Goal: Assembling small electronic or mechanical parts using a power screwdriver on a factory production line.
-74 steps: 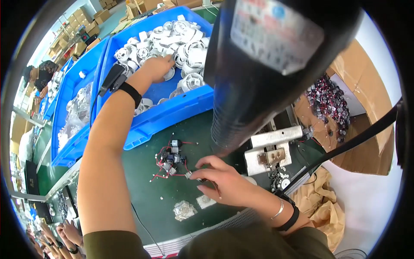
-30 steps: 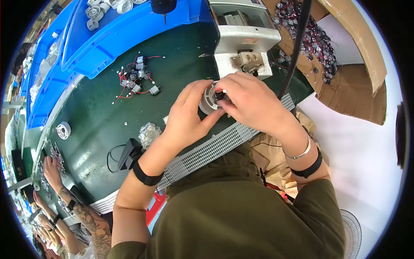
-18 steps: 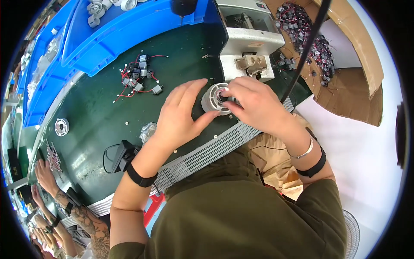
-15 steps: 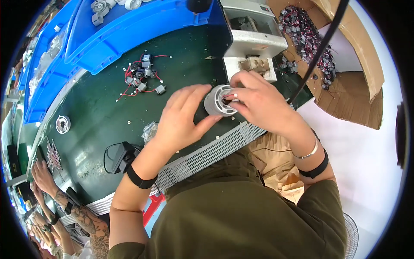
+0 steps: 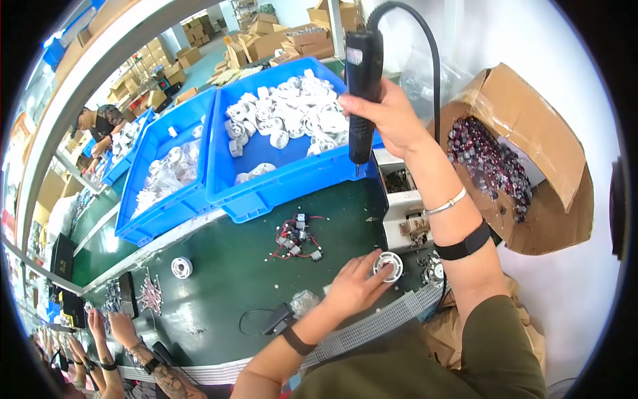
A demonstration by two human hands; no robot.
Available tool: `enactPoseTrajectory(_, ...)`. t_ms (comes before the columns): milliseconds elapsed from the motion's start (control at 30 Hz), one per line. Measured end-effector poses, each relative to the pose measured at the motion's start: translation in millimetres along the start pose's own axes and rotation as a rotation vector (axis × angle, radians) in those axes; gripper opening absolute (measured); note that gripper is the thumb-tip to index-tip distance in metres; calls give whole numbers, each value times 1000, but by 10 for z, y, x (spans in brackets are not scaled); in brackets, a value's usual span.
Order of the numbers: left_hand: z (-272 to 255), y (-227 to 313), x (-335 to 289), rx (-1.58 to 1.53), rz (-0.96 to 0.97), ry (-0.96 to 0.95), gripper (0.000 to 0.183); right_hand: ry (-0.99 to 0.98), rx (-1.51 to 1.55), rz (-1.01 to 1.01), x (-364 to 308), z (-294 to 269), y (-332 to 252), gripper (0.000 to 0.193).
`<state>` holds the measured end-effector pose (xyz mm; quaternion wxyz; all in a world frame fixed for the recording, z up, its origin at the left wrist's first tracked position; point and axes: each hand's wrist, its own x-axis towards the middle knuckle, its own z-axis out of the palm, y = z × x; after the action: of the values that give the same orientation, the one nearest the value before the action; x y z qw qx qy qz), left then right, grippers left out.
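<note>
My right hand (image 5: 397, 123) is raised above the bench, its fingers closed round a black electric screwdriver (image 5: 363, 73) held upright with the bit downward. A thick black cable (image 5: 432, 50) loops from its top. Down on the green bench, my left hand (image 5: 352, 287) grips a white round plastic housing (image 5: 399, 266) near the front edge. Fingers and thumb cover part of the housing, so its inside is only partly visible. A small pile of motors with red wires (image 5: 296, 241) lies on the bench beyond that hand.
Blue bins (image 5: 259, 196) of white parts stand at the back. A white machine (image 5: 403, 223) is beside the housing, with a cardboard box (image 5: 558, 226) of small motors at right. Another round part (image 5: 181, 267) lies left. Co-workers' hands (image 5: 123, 329) are at far left.
My right hand has left the housing, gone up and taken hold of the screwdriver. My left hand now holds the housing alone. The view has tilted up, showing the bins and room beyond.
</note>
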<state>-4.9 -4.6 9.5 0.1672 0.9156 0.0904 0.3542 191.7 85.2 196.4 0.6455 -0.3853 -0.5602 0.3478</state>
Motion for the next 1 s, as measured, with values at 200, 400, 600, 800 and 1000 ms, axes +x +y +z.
enactPoseTrajectory(200, 9, 39, -103, -17, -39, 1, 39, -60, 157, 47, -549, 87, -161, 48)
enactPoseTrajectory(400, 53, -38, -58, -3, -45, 8, 39, 154, -36, -98, -1182, -251, -252, 42)
enactPoseTrajectory(600, 80, -97, -12, -24, -92, 48, 41, 477, 8, -33, -1438, -236, -149, 37)
enactPoseTrajectory(800, 135, -52, -35, -41, -110, 42, 40, 2, 212, -763, -1315, -556, 384, 37)
enactPoseTrajectory(1000, 123, -27, -43, -48, -96, 58, 41, 64, 283, -732, -1361, -530, 345, 36)
